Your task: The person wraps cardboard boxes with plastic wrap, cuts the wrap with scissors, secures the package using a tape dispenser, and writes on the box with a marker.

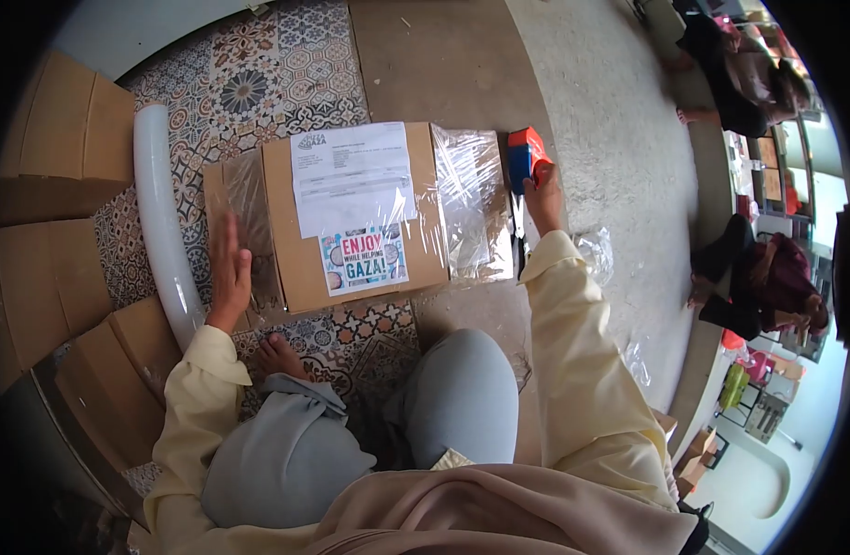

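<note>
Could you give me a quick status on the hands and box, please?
Left hand flat on box. Right hand grips tape dispenser. Plastic roll lies beside.

Pale yellow long sleeves (582, 370), grey trousers (462, 398) (barefoot), beige headscarf.

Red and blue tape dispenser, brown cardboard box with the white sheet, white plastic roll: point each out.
Red and blue tape dispenser (527, 154), head view, on its red top.
Brown cardboard box (281, 231), head view, on bare cardboard left of the sheet.
White plastic roll (158, 213), head view, on its mid-length.
</note>
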### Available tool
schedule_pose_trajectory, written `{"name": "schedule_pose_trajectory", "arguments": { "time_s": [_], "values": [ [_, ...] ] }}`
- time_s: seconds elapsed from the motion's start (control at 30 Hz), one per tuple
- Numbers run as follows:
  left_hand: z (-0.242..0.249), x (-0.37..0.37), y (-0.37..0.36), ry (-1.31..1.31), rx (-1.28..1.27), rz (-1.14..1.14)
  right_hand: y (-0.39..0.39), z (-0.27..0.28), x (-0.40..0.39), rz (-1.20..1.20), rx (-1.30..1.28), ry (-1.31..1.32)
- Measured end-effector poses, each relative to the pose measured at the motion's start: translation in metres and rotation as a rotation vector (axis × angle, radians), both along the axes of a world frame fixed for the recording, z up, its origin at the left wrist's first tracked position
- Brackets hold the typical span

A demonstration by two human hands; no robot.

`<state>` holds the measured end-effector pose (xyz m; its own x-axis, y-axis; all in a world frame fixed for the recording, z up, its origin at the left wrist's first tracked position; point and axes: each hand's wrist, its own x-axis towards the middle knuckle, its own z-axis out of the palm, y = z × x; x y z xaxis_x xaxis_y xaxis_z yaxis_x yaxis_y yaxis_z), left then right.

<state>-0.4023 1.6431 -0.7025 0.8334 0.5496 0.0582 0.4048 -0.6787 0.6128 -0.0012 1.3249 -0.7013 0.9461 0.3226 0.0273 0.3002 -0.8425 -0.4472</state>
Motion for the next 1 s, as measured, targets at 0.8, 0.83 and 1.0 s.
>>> {"name": "schedule_pose_trajectory", "arguments": {
  "time_s": [0.8, 0.83, 1.0],
  "values": [
    [0.053, 0.017, -0.006, -0.231, 0.125, 0.141, 0.098, 0.154, -0.018, 0.252, 0.434, 0.356],
    [0.066, 0.023, -0.012, -0.279, 0.044, 0.055, 0.109, 0.173, -0.035, 0.489, 0.412, 0.273],
    [0.105, 0.053, -0.05, -0.388, -1.55, -0.138, 0.132, 0.243, -0.142, 1.235, 0.053, 0.138]
  ]
}}
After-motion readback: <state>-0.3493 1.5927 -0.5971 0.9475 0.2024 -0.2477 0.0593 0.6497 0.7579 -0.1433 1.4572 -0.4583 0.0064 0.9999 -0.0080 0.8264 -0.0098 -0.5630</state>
